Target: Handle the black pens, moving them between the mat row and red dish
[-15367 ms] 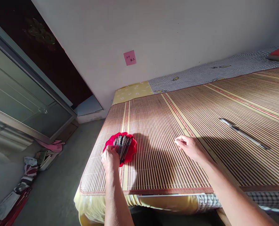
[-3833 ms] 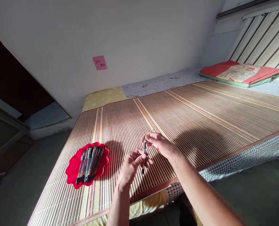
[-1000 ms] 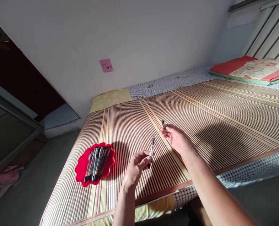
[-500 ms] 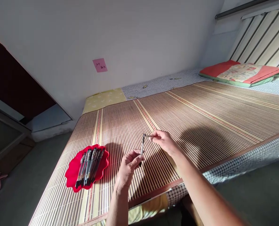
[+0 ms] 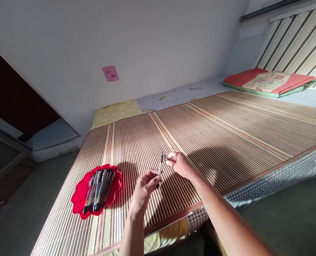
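My left hand (image 5: 144, 186) pinches a slim pen (image 5: 160, 169) near its lower end and holds it almost upright above the bamboo mat (image 5: 227, 135). My right hand (image 5: 179, 164) is closed in a pinch at the pen's top end, on a small dark part, apparently a cap, too small to make out surely. To the left on the mat lies a red scalloped dish (image 5: 81, 195) with several dark pens (image 5: 99, 189) side by side in it.
The mat covers a bed with a checked sheet (image 5: 280, 174) at its near edge. A red and floral pillow (image 5: 269, 81) lies at the far right. A pink note (image 5: 110, 73) is stuck on the white wall. Concrete floor lies to the left.
One second ago my right hand was apart from the pen with a small dark piece in its fingers; it has come back to the pen's top end. The left hand stays on the pen.
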`<state>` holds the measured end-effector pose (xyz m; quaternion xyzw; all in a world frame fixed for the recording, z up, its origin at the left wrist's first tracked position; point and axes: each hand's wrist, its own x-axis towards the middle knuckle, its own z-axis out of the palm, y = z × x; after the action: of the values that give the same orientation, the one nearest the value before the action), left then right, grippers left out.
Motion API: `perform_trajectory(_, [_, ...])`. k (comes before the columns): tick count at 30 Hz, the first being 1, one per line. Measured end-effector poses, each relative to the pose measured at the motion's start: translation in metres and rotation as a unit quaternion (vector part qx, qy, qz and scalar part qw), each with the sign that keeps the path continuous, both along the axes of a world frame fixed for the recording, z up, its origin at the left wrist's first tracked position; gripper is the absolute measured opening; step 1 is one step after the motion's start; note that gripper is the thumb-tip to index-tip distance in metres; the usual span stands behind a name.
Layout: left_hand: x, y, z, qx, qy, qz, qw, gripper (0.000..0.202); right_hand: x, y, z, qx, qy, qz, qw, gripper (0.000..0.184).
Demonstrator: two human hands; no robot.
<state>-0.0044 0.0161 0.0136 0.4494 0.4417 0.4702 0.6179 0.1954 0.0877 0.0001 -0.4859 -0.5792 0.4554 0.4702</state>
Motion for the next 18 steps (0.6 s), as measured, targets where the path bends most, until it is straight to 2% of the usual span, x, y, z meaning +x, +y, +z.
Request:
perform_trajectory(4, [0.001, -0.001, 0.004, 0.011, 0.02, -0.012, 1.0, 0.031, 0.004, 0.001, 0.025, -0.037, 0.168, 0.013, 0.985, 0.029])
perform_trajectory(6, [0.002, -0.001, 0.006, 0.009, 0.027, -0.017, 0.999, 0.033, 0.006, 0.001, 0.032, -0.039, 0.242, 0.009, 0.97, 0.041])
perform_trajectory(8, [0.002, -0.001, 0.007, 0.004, 0.031, -0.021, 0.999, 0.035, 0.008, 0.001, 0.034, -0.032, 0.275, 0.004, 0.961, 0.047])
perform_trajectory(12, [0.003, -0.001, 0.008, 0.005, 0.035, -0.028, 0.999, 0.035, 0.011, 0.001, 0.035, 0.013, 0.26, 0.009, 0.966, 0.041])
perform_trajectory(18, [0.004, -0.002, 0.008, 0.01, 0.041, -0.035, 0.998, 0.031, 0.015, -0.006, 0.047, 0.049, 0.172, 0.052, 0.983, 0.034])
